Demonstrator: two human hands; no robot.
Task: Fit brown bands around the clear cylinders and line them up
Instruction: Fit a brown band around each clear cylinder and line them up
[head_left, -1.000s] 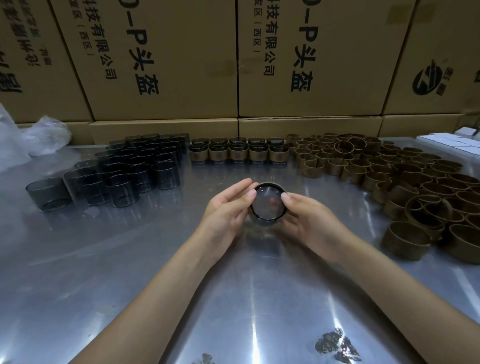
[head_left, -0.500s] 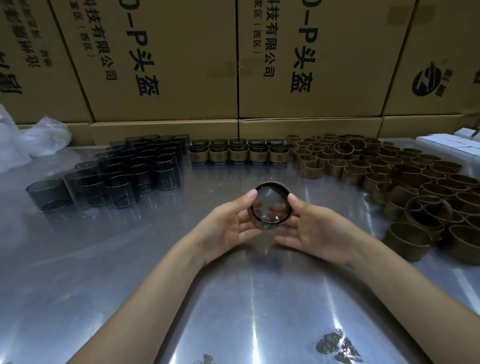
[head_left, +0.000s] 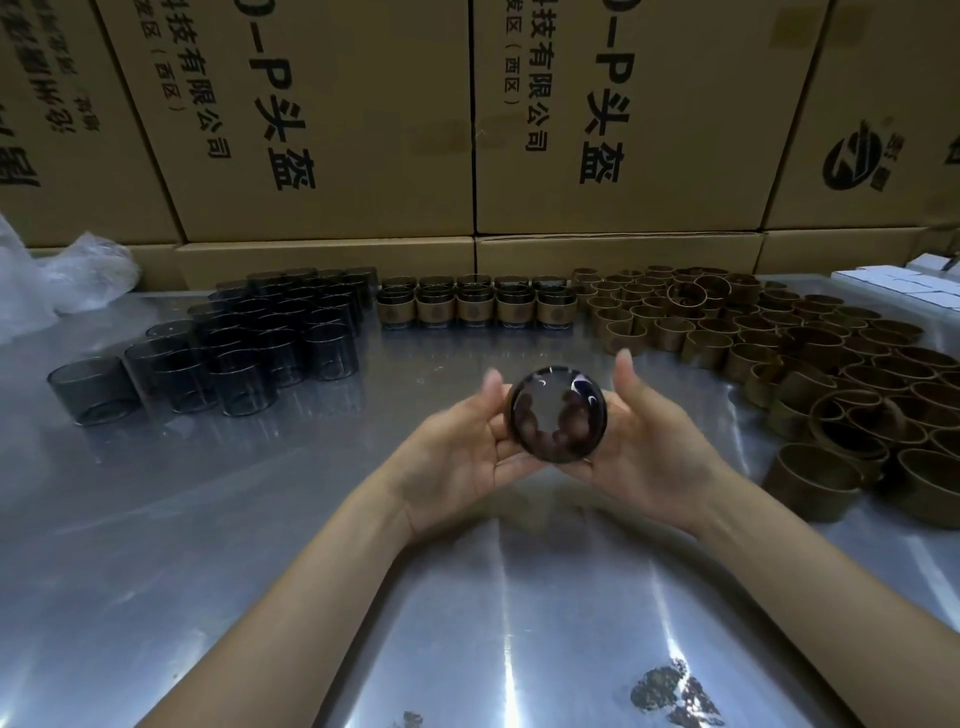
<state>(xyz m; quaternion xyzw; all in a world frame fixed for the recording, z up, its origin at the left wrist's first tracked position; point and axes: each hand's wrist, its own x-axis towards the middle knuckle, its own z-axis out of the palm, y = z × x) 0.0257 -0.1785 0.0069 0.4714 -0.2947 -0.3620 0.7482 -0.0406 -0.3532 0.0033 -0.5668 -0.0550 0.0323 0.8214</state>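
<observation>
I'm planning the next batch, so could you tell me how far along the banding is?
Early on. Done: one short row of banded cylinders stands lined up at the back of the table. In hand: the left hand and right hand hold one cylinder. Left: a block of bare cylinders on the left and many loose bands on the right.
</observation>
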